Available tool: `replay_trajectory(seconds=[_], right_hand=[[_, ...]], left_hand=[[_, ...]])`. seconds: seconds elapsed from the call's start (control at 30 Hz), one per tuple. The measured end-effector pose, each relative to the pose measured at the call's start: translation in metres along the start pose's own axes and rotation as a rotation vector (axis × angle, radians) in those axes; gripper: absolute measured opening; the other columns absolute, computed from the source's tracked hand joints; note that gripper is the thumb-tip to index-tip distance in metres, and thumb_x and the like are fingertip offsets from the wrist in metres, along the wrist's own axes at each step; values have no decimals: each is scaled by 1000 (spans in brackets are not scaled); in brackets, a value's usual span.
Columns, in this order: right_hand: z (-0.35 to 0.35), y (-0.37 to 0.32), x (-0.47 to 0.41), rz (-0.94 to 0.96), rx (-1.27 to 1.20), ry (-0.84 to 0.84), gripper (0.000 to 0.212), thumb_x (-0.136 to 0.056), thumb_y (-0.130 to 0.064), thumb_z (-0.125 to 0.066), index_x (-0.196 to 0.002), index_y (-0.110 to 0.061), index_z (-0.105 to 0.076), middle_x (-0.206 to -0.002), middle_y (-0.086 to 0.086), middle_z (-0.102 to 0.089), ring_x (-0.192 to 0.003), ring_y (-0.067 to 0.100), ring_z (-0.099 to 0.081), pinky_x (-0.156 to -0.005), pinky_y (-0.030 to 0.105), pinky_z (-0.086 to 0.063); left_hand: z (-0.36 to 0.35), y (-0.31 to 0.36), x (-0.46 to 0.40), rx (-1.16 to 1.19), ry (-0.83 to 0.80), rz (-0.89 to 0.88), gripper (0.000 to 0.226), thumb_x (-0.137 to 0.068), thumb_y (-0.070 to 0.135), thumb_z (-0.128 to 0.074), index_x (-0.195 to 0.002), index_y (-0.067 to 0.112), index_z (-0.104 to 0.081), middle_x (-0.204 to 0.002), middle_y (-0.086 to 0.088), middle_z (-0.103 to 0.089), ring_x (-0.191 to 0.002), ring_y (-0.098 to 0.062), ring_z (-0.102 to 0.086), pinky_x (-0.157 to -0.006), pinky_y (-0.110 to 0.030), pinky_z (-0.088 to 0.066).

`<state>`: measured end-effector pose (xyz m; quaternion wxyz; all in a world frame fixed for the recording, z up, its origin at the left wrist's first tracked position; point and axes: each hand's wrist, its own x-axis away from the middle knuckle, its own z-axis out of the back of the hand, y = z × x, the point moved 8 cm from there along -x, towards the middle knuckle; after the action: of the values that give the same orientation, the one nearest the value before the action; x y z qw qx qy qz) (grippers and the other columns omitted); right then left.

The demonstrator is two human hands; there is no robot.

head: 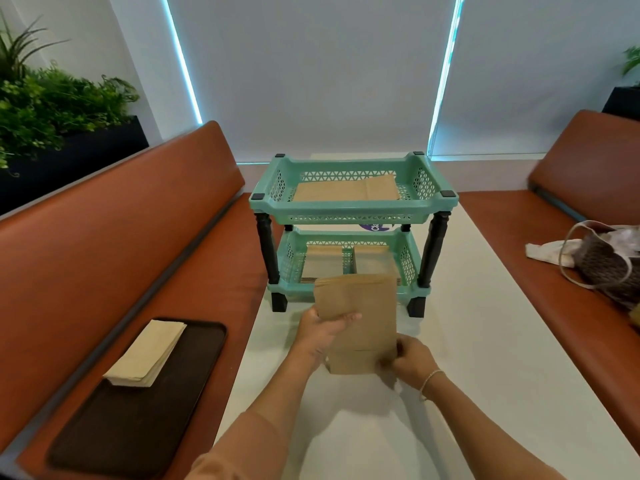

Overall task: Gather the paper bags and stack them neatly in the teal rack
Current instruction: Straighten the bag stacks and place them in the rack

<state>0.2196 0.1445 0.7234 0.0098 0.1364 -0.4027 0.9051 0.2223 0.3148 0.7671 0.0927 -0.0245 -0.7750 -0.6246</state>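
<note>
Bag in hand: paper bag [360, 323], flat and brown, and you've got it up off the table [450, 393], just in front of the rack's near edge, its top overlapping the lower shelf from this angle.
Left hand: your left hand [322, 329] is pinching the bag's left edge partway up, fingers laid across the front face, thumb hidden behind. That steadies the long side so it doesn't flop.
Right hand: your right hand [414, 362] is curled closed on the lower right corner, gripping the folded base. Two holds on opposite edges keep it flat and square, which reads as lining it up for a tidy stack.
Rack: teal rack [349, 211] stands mid-table toward the far edge, two shelves on dark legs.
Top shelf: one flat bag [346, 190] lying lengthwise.
Lower shelf: two piles, left pile [323, 259] and right pile [372, 258], side by side. Yours is aimed nearer the right one, I'd say.
Progress: well along, judging by what's shelved already.
Next move: slide it in low and level under the top shelf's front rim.
Risk: the bag's leading edge could catch that rim or nudge the pile askew.
Left bench: dark tray [138, 410] with pale folded sheets [145, 351]; bags or napkins, can't tell.
</note>
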Motion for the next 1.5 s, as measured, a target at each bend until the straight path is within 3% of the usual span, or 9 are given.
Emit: replay_trajectory(seconds=[0.13, 0.3, 0.57, 0.67, 0.9, 1.07, 1.23, 1.37, 1.5], right_hand=[[48, 4, -1, 22, -467, 110, 25, -67, 11, -73, -75, -11, -64, -76, 6, -64, -75, 23, -58, -70, 28, -51], [81, -4, 0, 78, -702, 197, 23, -68, 13, -71, -80, -5, -65, -79, 6, -63, -73, 15, -57, -67, 22, -47], [45, 10, -5, 97, -611, 126, 50, -68, 19, -69, -102, -17, -60, -102, 5, -62, -90, 16, -58, -68, 16, -54], [31, 23, -4, 96, -493, 150, 60, -65, 16, -72, -116, -11, -54, -107, 7, -62, -99, 22, -59, -80, 27, -50], [38, 29, -7, 17, -361, 176, 29, -73, 3, -73, -100, -7, -68, -94, 9, -67, -96, 31, -62, -85, 37, -51], [78, -23, 0, 159, -401, 208, 30, -73, 5, -72, -92, -17, -66, -92, 6, -67, -91, 26, -63, -85, 40, -53], [119, -89, 20, 265, -622, 208, 27, -76, 8, -68, -93, -12, -63, -86, -1, -66, -76, 11, -61, -53, 13, -52], [157, -141, 26, 356, -754, 226, 38, -76, 3, -69, -107, -15, -56, -103, 6, -64, -92, 23, -62, -69, 33, -58], [195, -186, 10, 353, -800, 263, 46, -76, -2, -72, -113, -19, -51, -110, 9, -62, -98, 29, -62, -84, 46, -54]], left_hand=[[36, 16, -8, 106, 64, -63, 28, -68, -3, -74, -91, 11, -67, -88, -7, -72, -83, -23, -65, -79, -36, -52], [66, 1, -12, -37, 103, -45, 24, -71, -12, -71, -87, 4, -62, -77, -2, -71, -75, -16, -65, -65, -18, -53], [51, -34, -3, -154, 50, 39, 34, -74, -8, -71, -99, 14, -62, -100, -7, -69, -93, -22, -64, -76, -27, -54], [48, -42, -1, -233, 40, 71, 44, -73, -3, -75, -112, 10, -59, -107, -8, -67, -101, -25, -61, -83, -31, -51], [42, -37, -2, -269, 22, 90, 49, -71, 3, -78, -116, 6, -60, -111, -10, -66, -107, -26, -60, -94, -36, -49], [28, 23, -6, -280, -39, -58, 34, -73, 1, -76, -104, 11, -66, -97, 1, -70, -100, -19, -65, -88, -28, -52], [20, 112, 9, -341, -34, -201, 27, -77, -1, -72, -100, 13, -66, -87, 8, -69, -74, 3, -65, -83, -25, -54], [6, 189, 22, -376, -21, -326, 32, -77, 10, -74, -100, 29, -60, -94, 12, -66, -88, -1, -61, -82, -25, -51], [0, 252, 4, -429, 105, -453, 35, -78, 20, -76, -107, 20, -59, -98, 7, -67, -90, -9, -64, -81, -26, -53]])
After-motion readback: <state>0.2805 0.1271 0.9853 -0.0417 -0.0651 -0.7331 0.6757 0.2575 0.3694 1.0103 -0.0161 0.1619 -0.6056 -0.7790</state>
